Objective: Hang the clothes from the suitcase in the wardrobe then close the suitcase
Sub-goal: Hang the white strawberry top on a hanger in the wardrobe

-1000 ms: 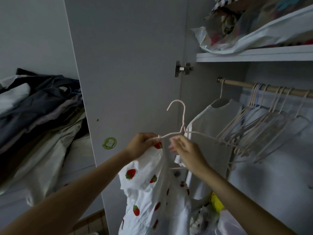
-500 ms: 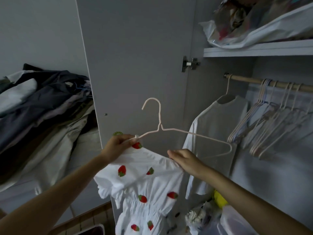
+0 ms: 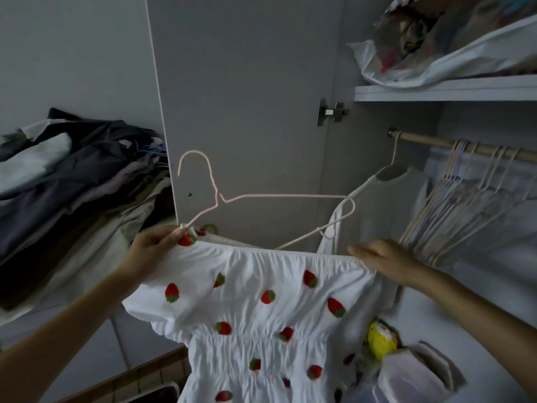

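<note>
White strawberry-print dress point(image 3: 261, 301) stretched wide below tilted pink hanger point(image 3: 279, 196).

No legible text, brand, number or sign found in the head view. A round green sticker point(image 3: 209, 228) sits on the wardrobe door point(image 3: 241, 112), mostly hidden behind the white strawberry-print dress point(image 3: 261, 301); any print on it cannot be read. The plastic bag point(image 3: 436, 62) on the upper shelf point(image 3: 444, 91) shows coloured patches, too blurred to tell as lettering. The yellow packet point(image 3: 379, 341) low in the wardrobe carries no readable marking.
</note>
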